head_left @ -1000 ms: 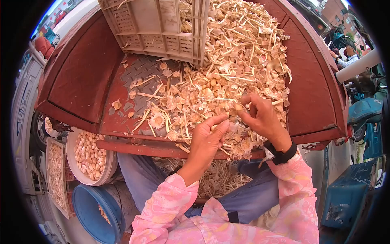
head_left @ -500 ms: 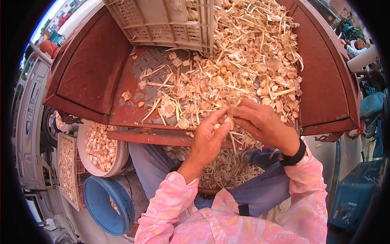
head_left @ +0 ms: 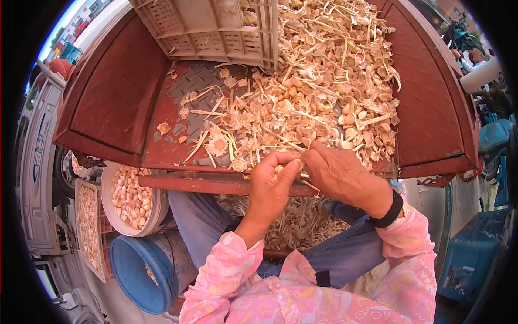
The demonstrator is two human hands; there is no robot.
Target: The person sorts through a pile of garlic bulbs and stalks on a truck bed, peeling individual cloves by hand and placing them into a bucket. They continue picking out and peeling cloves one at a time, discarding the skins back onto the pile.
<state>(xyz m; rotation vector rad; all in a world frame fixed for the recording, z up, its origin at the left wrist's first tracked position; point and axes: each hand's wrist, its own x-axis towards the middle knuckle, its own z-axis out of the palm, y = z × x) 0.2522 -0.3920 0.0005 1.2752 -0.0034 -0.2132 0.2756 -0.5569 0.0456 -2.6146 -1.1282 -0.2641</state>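
Note:
My left hand (head_left: 271, 182) is closed around garlic cloves (head_left: 279, 169), pale ones showing between thumb and fingers. My right hand (head_left: 345, 174) meets it at the fingertips, its fingers bent and pinched on garlic that they mostly hide. A thin dry stalk (head_left: 311, 185) sticks out below the right fingers. Both hands are over the front edge of a red metal truck bed (head_left: 216, 185). Just beyond them spreads a heap of garlic skins, stalks and loose cloves (head_left: 302, 116).
A beige plastic crate (head_left: 216, 40) stands tilted on the bed. At lower left are a white bucket of cloves (head_left: 156, 213), a blue-rimmed bucket (head_left: 121, 270) and a crate of garlic scraps (head_left: 88, 216). More husks (head_left: 302, 221) lie between my legs. Red side panels (head_left: 429, 102) flank the bed.
Both hands have drawn slightly lower, closer to me. The right fingers have curled in closer over the garlic, which shows less now.

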